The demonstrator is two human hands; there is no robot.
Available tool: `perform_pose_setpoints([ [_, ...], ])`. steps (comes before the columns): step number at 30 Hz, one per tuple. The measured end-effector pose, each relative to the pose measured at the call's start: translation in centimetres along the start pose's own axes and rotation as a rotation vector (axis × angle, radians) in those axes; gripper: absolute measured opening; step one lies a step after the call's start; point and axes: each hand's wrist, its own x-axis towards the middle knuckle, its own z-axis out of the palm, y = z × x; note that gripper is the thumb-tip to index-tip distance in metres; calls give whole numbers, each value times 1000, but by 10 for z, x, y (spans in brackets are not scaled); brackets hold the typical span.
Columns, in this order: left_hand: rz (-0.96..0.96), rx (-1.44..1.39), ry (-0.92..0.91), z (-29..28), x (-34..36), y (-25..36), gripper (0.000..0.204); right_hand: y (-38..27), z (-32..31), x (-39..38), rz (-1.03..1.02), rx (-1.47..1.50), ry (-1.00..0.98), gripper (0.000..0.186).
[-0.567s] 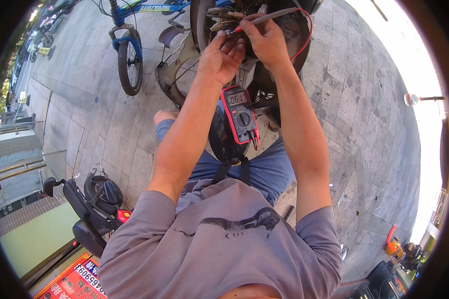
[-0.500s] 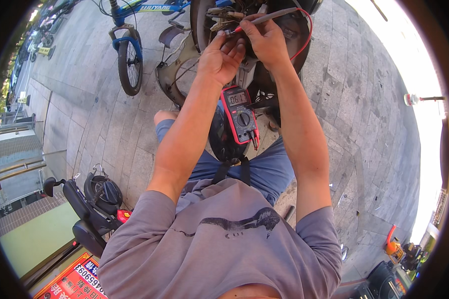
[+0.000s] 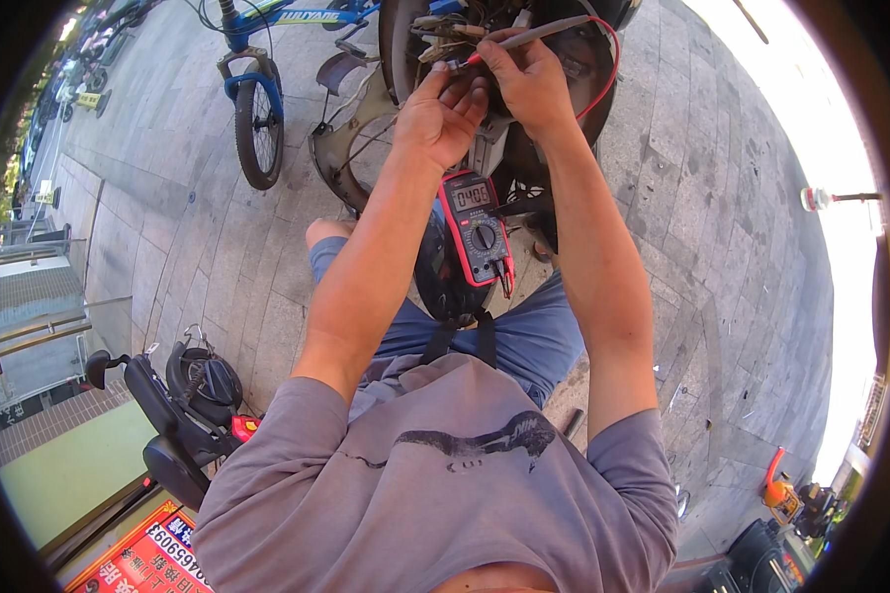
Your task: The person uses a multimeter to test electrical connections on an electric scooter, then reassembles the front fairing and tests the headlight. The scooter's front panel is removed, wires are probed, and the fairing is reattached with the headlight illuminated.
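At the top of the view, my left hand (image 3: 437, 127) pinches a small pale connector (image 3: 452, 66) between thumb and forefinger, its other fingers curled. Beside it my right hand (image 3: 532, 87) grips a multimeter probe (image 3: 542, 31), grey with a red end. The probe's red end points left and meets the connector; the exact contact is too small to make out. From the probe's other end a red lead (image 3: 616, 61) loops down to the right. Below my hands a red-and-black multimeter (image 3: 480, 225) lies face up with its display lit, leads plugged in at its lower end.
Several loose wires and plugs (image 3: 447, 28) hang in the opened dark body of a vehicle (image 3: 585, 69). A curved, dirty panel (image 3: 341, 158) is left of it, near a blue bicycle (image 3: 252, 109). Behind me on the left stands a black scooter seat (image 3: 173, 410). Grey paving (image 3: 722, 227) surrounds everything.
The digits on the multimeter's display have changed to a lower reading. Both hands, the probe and the connector stay practically in place.
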Motion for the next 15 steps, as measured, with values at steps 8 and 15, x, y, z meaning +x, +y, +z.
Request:
perform_pose_setpoints([
  [8,9,-10,20,1,0,0,20,-2,1,0,15,20,-2,16],
  [15,6,-1,18,1,0,-1,19,-2,1,0,4,30,-8,16],
])
